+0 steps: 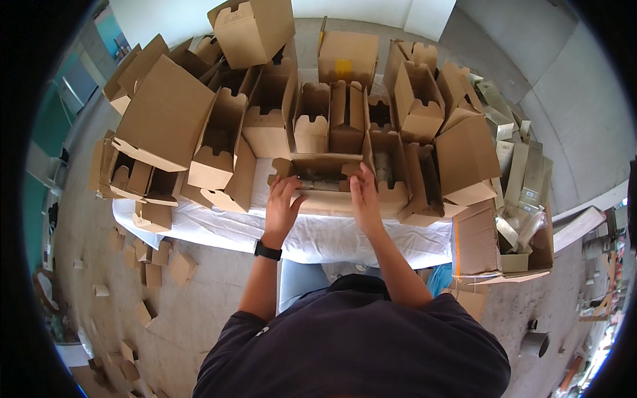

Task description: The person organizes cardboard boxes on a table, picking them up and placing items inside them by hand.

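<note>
The long brown box [325, 203] is in front of a row of taller boxes [312, 132], near the edge of the white cloth [332, 244]. It runs left to right between the hands. The left hand [284, 199] touches near its left end and the right hand [364, 199] its right end, so both are about as near. Their fingers bend loosely, but I cannot tell if they pinch it. It is open on top, with something grey [324, 185] inside
</note>
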A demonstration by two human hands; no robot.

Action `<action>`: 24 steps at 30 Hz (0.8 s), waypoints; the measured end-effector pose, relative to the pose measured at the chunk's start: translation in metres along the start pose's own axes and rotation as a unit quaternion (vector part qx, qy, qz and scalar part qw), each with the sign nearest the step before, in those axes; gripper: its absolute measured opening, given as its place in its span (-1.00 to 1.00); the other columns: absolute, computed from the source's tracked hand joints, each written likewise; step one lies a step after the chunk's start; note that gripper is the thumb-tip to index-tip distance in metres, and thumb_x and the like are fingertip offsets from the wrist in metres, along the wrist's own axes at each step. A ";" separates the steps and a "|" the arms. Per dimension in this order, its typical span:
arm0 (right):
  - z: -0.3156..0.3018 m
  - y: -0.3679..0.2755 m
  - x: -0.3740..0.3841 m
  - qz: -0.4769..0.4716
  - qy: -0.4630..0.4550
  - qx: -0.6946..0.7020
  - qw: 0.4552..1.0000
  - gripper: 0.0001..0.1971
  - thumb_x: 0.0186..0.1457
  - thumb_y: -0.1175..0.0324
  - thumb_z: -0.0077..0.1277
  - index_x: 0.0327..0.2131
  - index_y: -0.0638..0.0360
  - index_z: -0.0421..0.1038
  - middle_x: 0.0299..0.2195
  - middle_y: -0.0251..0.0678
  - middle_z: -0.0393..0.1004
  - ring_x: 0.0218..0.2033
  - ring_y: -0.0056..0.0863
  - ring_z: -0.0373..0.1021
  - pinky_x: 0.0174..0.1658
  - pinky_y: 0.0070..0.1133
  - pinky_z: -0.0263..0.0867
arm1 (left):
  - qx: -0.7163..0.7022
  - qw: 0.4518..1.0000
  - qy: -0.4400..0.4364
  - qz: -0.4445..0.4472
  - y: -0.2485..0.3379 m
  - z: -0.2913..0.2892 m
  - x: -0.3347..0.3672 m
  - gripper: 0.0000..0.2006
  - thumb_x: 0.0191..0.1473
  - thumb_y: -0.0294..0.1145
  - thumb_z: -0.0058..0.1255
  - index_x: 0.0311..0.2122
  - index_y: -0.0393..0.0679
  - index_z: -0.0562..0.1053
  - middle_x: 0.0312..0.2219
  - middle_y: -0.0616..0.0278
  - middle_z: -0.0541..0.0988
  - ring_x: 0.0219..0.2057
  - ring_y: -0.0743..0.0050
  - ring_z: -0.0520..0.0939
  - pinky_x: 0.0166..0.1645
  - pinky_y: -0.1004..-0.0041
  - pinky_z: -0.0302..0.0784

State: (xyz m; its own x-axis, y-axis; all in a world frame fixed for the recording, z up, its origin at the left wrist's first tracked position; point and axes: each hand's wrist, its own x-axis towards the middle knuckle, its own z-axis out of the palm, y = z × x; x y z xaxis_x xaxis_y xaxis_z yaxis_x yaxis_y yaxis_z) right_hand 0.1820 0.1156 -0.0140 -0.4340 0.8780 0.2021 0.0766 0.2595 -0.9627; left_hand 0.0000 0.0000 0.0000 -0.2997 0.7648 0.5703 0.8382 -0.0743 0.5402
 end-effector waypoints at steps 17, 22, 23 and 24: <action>-0.007 -0.028 -0.012 -0.131 -0.002 -0.333 0.934 -0.35 0.12 0.06 0.07 0.07 0.48 0.23 0.14 0.21 0.12 0.10 0.20 0.20 0.17 -0.27 0.17 | 0.047 0.999 0.011 0.009 0.000 0.006 -0.005 -0.69 -0.08 -0.46 0.19 -0.17 -0.14 0.42 -0.10 0.09 0.47 -0.01 0.00 0.46 0.24 0.11 0.26; -0.012 -0.040 -0.008 -0.025 -0.060 -0.262 0.963 -0.30 0.07 0.03 0.11 0.04 0.56 0.26 0.15 0.23 0.19 0.17 0.03 0.20 0.19 -0.34 0.16 | -0.001 0.986 0.135 -0.094 0.014 0.003 -0.017 -0.18 -0.20 -0.41 0.36 0.19 -0.14 0.17 0.13 0.03 0.28 0.20 -0.08 0.26 0.27 0.14 0.20; -0.011 -0.040 -0.007 -0.020 -0.060 -0.265 0.962 -0.29 0.07 0.03 0.11 0.04 0.57 0.26 0.13 0.23 0.22 0.17 0.00 0.20 0.19 -0.34 0.16 | -0.032 0.979 0.159 -0.127 0.010 0.006 -0.019 -0.06 -0.22 -0.40 0.39 0.26 -0.15 0.08 0.17 0.03 0.24 0.23 -0.10 0.21 0.28 0.14 0.18; -0.012 -0.039 -0.007 -0.022 -0.061 -0.269 0.961 -0.29 0.07 0.03 0.11 0.03 0.58 0.27 0.13 0.23 0.22 0.17 0.01 0.20 0.19 -0.34 0.16 | -0.076 0.982 0.121 -0.124 0.001 0.006 -0.017 0.08 -0.24 -0.39 0.42 0.31 -0.21 -0.10 0.18 0.02 0.27 0.23 -0.05 0.24 0.29 0.15 0.16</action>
State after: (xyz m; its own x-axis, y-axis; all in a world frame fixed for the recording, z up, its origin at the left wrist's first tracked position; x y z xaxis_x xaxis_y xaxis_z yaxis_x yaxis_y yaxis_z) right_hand 0.1926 0.1039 0.0244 -0.5471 0.8160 0.1866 0.4943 0.4949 -0.7147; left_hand 0.0082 -0.0098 -0.0131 -0.6018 0.5976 0.5299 0.6536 -0.0129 0.7568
